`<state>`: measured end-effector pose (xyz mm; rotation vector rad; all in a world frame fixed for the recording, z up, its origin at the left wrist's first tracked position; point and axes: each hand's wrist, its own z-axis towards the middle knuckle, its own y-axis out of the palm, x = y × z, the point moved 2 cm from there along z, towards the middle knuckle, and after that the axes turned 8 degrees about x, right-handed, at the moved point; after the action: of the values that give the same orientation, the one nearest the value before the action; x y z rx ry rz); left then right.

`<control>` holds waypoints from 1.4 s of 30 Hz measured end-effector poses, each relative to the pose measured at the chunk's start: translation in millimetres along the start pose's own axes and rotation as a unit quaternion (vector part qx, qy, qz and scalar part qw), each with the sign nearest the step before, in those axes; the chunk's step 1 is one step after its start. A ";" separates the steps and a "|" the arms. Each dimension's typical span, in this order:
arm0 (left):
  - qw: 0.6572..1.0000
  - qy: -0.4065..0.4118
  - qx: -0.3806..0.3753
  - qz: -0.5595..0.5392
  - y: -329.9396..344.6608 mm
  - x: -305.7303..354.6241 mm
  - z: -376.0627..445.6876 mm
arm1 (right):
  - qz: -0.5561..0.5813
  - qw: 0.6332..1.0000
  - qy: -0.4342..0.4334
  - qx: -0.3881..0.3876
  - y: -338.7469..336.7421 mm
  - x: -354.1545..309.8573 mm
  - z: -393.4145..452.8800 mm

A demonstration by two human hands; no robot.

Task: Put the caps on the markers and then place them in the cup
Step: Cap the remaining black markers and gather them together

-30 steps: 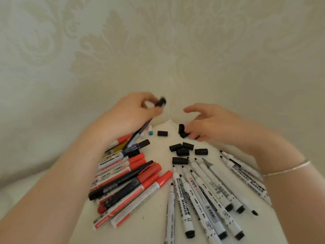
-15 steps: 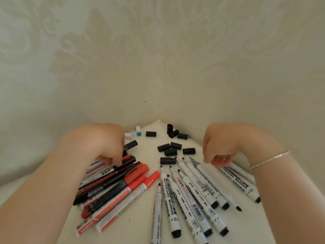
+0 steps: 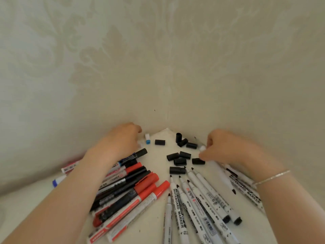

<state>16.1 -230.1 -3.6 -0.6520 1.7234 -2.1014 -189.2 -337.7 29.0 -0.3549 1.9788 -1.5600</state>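
Head view, only one camera. Both hands are down at the back of the desk [image 3: 158, 231], near the wall corner [image 3: 168, 110].

Left hand [image 3: 121, 140] sits over the top of the capped red and black markers [image 3: 126, 189], fingers curled down by a small white-and-blue cap [image 3: 147, 138]. Fingertips are hidden, so I can't tell whether it holds anything.

Right hand [image 3: 226, 147] is curled at the right edge of the loose black caps [image 3: 179, 158]. Fingertips pinch something small and white [image 3: 202, 148] — probably a marker end or a cap, too small to call.

Uncapped white markers [image 3: 197, 198] lie fanned at centre-right with bare tips pointing at the caps. More white markers [image 3: 242, 185] run under the right wrist, next to a thin bracelet [image 3: 271, 176]. No cup in frame.

Handling, my read:
- Markers are light, stiff plastic tubes and smooth, so they'll roll. Grip mid-barrel, well off the wet tip.
- Caps are tiny and light, easy to flick away. Pinch by the sides with the open end facing the tip.
- Expect a firm straight push to seat each one — skewed entry may smear ink.

Most markers are still uncapped, so it's early in the task.
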 end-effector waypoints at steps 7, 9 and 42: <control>1.000 0.014 -0.017 -0.015 25.9 -6.1 4.1 | 0.176 0.972 -0.055 0.145 -6.8 -17.7 -3.6; 1.000 0.013 -0.019 -0.004 28.0 -7.7 5.2 | 0.184 0.969 -0.061 0.154 -5.3 -18.5 -3.4; 0.919 0.093 0.025 -0.382 -51.7 39.3 -26.8 | 0.186 0.941 -0.221 0.175 -1.2 -34.9 -6.6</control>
<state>-30.2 -218.6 48.0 -1.3138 1.6610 -2.7789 -165.7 -313.9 40.9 -0.1535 1.3055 -1.3994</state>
